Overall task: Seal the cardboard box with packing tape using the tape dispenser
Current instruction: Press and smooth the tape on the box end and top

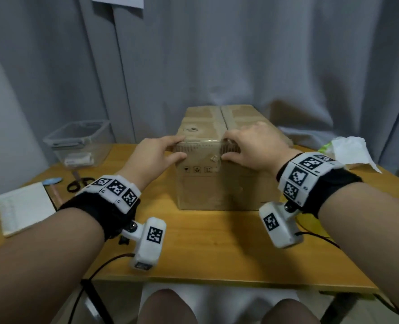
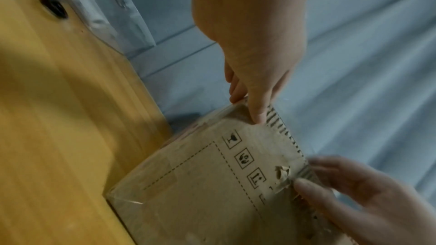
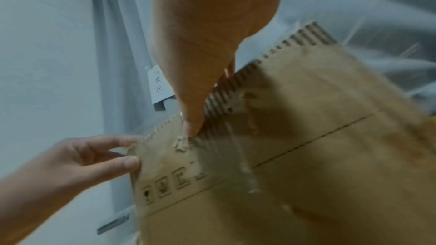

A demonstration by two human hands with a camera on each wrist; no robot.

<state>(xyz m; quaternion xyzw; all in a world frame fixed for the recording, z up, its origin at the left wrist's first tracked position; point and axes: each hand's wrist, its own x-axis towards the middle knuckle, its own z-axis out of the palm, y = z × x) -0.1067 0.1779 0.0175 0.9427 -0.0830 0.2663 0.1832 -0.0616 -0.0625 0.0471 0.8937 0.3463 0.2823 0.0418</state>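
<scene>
- At ten o'clock on the table (image 1: 193, 249) sit a clear plastic tub (image 1: 76, 141), a pair of scissors (image 1: 78, 183) and a white pad (image 1: 25, 209); I leave them alone.
- My left hand (image 1: 155, 155) pinches the near top edge of the cardboard box (image 1: 217, 183), fingers on the lid, thumb on the front face.
- The box stands at twelve o'clock, mid-table, flaps down, its centre seam (image 1: 224, 118) running away from me. Old glossy tape (image 1: 200, 139) shows at the near edge.
- My right hand (image 1: 252, 146) grasps the same edge just right of the seam, thumb pressed to the front.
- At two o'clock lies crumpled white paper (image 1: 350, 150).
- I judge this the flap-closing step: I am holding the flaps flush, with no fresh tape on yet.
- I cannot see the tape dispenser anywhere. Next I need one hand free to fetch it while the other holds the flaps shut.
</scene>
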